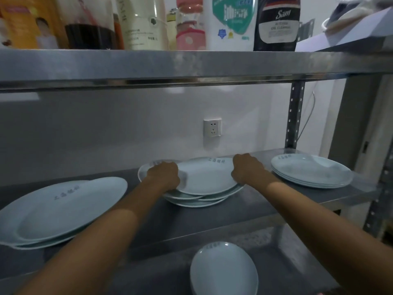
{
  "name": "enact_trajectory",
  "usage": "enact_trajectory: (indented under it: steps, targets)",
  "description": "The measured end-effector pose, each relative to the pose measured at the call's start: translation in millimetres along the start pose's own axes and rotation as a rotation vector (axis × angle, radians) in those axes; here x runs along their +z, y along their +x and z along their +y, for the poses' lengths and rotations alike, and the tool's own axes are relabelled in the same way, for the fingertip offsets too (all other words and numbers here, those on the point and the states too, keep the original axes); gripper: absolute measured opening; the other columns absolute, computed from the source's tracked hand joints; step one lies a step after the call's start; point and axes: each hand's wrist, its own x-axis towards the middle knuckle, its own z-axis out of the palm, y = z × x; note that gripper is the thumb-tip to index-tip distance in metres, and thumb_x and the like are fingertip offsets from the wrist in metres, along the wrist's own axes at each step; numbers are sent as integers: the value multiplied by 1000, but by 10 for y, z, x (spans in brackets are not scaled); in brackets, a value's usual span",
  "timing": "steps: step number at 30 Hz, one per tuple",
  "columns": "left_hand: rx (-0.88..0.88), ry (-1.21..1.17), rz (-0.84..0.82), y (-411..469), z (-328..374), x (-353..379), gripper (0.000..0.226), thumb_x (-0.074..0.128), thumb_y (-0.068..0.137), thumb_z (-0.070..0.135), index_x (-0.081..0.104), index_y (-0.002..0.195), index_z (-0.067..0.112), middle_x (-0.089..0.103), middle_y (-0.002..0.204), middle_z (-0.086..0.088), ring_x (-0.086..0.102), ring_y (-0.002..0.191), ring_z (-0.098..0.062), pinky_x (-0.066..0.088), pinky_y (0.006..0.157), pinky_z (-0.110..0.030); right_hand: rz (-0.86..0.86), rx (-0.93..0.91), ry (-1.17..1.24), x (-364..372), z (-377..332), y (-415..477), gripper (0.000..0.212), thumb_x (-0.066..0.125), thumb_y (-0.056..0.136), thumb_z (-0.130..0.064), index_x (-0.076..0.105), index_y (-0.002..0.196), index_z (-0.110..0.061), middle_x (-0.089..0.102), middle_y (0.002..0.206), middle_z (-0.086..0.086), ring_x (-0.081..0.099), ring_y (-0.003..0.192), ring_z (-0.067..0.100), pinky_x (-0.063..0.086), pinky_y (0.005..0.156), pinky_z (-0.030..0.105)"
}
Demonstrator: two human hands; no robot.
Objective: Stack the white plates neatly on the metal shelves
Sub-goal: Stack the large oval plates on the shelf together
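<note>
The left hand [163,175] and right hand [247,170] grip opposite rims of the top plate [206,177], probably slick, breakable ceramic suiting this 2-edge hold.

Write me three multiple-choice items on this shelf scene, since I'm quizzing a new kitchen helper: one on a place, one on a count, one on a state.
1. Where is the wall socket?
A. On the top shelf.
B. On the wall behind the middle pile.
C. Under the lower shelf.

2. How many groups of plates lie on the middle shelf?
A. One.
B. Five.
C. Three.

3. What are the left hand and right hand doing?
A. Holding the middle pile's top plate by opposite rims.
B. Hanging idle.
C. Lifting a bottle.

Answers: 1 B, the socket shows just above that pile; 2 C, left pile, middle pile and right pile; 3 A, fingers curl over both rims.
</note>
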Motion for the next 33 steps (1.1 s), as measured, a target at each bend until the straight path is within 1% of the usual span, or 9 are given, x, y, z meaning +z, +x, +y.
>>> enact_trajectory:
  steps: [2,6,10,14,18,22,25,30,33]
  targets:
    - [10,-6,-3,16,-16,-44,33,48,87,18,52,118,10,60,116,-11,59,100,-28,44,77,-34,2,-1,7,-7,-10,-2,5,50,87,-12,47,90,-12,48,81,4,52,75,23,43,67,32]
    - [11,33,17,31,-159,-312,26,46,87,19,51,111,12,53,91,-4,53,79,-23,42,66,-31,29,-37,86,-80,-103,30,3,50,87,-12,49,89,-11,49,80,4,53,74,23,43,67,32]
    - [-41,94,14,-21,-419,-387,25,43,87,17,50,111,13,47,79,0,53,74,-20,43,65,-31,-18,-88,181,-43,-345,10,4,49,86,-11,45,87,-10,48,85,5,50,76,24,41,68,31]
    - [-107,80,-21,-90,-649,-288,29,43,87,18,50,114,13,51,90,-2,55,82,-22,45,72,-33,-66,-129,234,91,-531,-17,8,50,86,-13,44,90,-10,52,96,8,49,80,23,41,70,31]
    - [-164,29,-58,-150,-729,-100,36,43,88,23,45,121,9,46,120,-14,52,104,-32,45,88,-39,-85,-132,257,106,-596,-51,9,50,88,-15,47,93,-9,51,96,9,53,85,27,41,71,31]
    - [-158,39,-71,-145,-726,-74,30,45,85,20,49,114,12,56,110,-8,56,100,-28,37,95,-42,-111,-115,279,88,-617,-75,8,49,90,-13,48,93,-6,53,97,12,53,82,26,38,63,28]
    - [-152,28,-99,-139,-700,-89,28,43,85,15,49,112,14,56,101,-4,54,98,-25,26,103,-47,-123,-92,291,84,-616,-73,18,49,90,-13,52,105,-3,57,112,15,55,91,29,39,69,29]
    - [-157,-47,-58,-164,-654,-149,14,42,86,14,46,99,16,52,94,-2,53,94,-25,28,100,-45,-106,-73,328,-1,-552,-56,27,49,91,-12,49,114,0,55,122,19,56,106,32,39,76,28]
    - [-132,-100,-32,-140,-563,-295,14,42,88,15,45,101,16,54,101,-4,54,97,-26,32,100,-43,-77,-69,325,-170,-445,-21,14,50,90,-10,46,102,-4,55,120,20,56,107,33,39,75,27]
